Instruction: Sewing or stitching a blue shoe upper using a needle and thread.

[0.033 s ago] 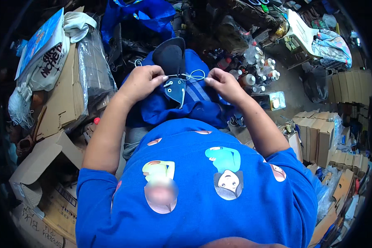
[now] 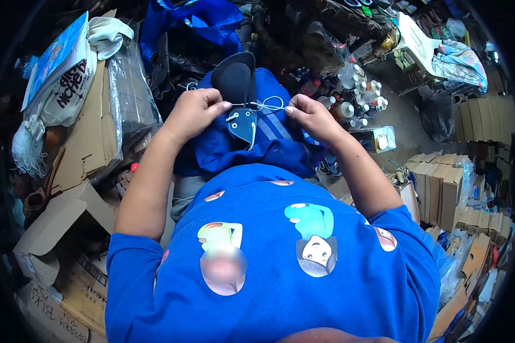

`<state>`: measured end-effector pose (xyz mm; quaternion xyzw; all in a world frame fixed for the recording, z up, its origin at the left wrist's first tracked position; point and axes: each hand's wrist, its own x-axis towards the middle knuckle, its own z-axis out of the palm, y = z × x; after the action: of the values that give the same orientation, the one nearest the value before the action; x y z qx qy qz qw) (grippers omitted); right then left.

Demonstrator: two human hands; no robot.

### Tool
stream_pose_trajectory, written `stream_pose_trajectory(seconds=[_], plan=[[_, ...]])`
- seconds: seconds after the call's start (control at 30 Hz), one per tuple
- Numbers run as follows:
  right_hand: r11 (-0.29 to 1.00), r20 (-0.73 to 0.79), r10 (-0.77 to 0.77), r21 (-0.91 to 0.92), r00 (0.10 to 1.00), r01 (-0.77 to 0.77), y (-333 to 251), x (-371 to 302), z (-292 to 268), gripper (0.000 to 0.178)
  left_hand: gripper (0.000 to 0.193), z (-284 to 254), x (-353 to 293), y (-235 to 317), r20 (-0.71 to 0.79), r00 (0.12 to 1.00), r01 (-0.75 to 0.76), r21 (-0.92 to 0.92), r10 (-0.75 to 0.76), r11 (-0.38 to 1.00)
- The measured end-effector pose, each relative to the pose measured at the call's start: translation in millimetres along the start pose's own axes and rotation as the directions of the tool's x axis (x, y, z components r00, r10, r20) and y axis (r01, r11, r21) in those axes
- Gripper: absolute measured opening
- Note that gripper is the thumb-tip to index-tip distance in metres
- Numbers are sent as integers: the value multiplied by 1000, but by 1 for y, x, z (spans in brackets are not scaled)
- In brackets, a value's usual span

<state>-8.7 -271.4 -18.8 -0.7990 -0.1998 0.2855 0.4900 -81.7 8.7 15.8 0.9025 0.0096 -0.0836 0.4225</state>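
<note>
Blue cloth, fingers tight on cord

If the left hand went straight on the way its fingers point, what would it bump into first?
Beyond the cord it pinches, the left hand would probably meet the dark eyeleted piece; depth is unclear, so it might pass above.

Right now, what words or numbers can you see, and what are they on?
White cloth, upper left: dark lettering; I won't copy words.
Cardboard, lower left: handwriting and printed letters, also uncopied.
Blue-covered book: any print too small to read.
Bottles: any labels too small.
</note>
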Motion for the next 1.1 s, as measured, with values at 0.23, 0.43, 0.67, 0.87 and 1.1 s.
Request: stream_pose_trajectory(seconds=[0.23,0.43,0.67,0.87,1.1], plan=[[985,-71,80,156,994,-68,38,-6,-45,19,25,-97,-42,-128,-333,937,30,-211,-100,977],[944,-112,-27,-330,993,-12,44,6,-64,31,46,-75,-33,-107,-534,843,186,189,-58,964],[963,30,-208,-166,978,210,-28,34,-15,13,66,1,48,26,-5,961,-271,175,276,946],[898,68,-280,-334,957,287,-35,45,-4,13,33,-3,81,16,372,921,-217,249,114,944],[829,183,-273,-453,944,328,-45,53,-8,13,22,1,88,2,448,887,-113,-29,114,993]])
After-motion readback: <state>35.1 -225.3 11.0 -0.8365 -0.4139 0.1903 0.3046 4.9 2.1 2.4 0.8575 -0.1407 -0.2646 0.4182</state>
